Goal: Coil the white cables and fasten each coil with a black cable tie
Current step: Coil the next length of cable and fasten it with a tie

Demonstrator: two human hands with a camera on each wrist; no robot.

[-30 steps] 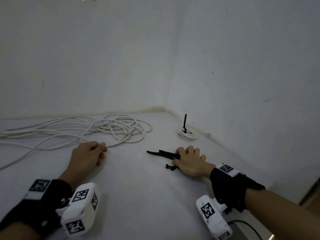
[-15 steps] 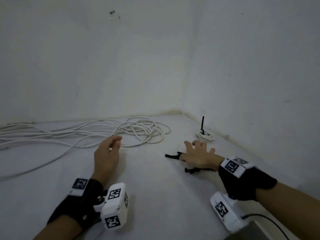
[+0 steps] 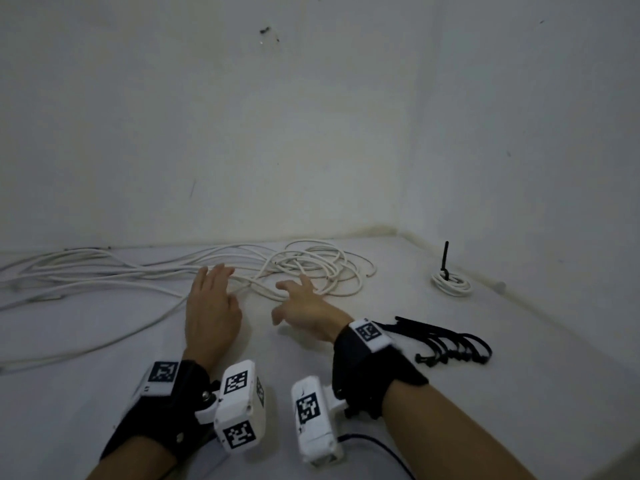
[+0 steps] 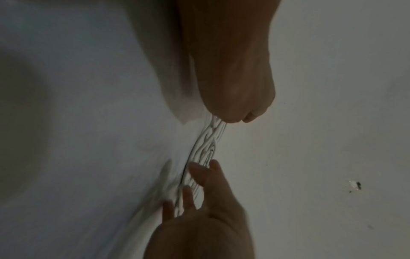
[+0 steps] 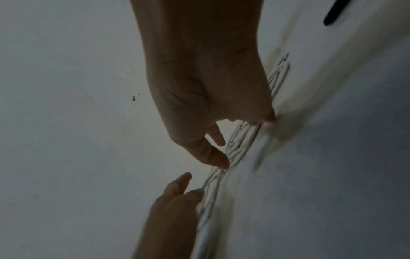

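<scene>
Head view: both hands out over the loose white cables (image 3: pixel 173 275), nothing gripped. Left hand (image 3: pixel 212 311) flat, fingers straight, tips at the strands. Right hand (image 3: pixel 304 306) spread wide, fingertips at the near edge of the tangled loops (contact not certain, blurred). Black cable ties (image 3: pixel 446 344) on the table (image 3: pixel 104 393) just right of the right wrist, untouched. One small finished coil (image 3: pixel 451 284) near the corner, tie tail upright.

Change from a second ago: right hand off the ties and across to the cables; left hand uncurled and forward. From half a second ago: both hands closer together and nearer the tangle.

Meaning, probably: second cable about to be gathered; coiling not yet begun, tie needed afterwards.
</scene>
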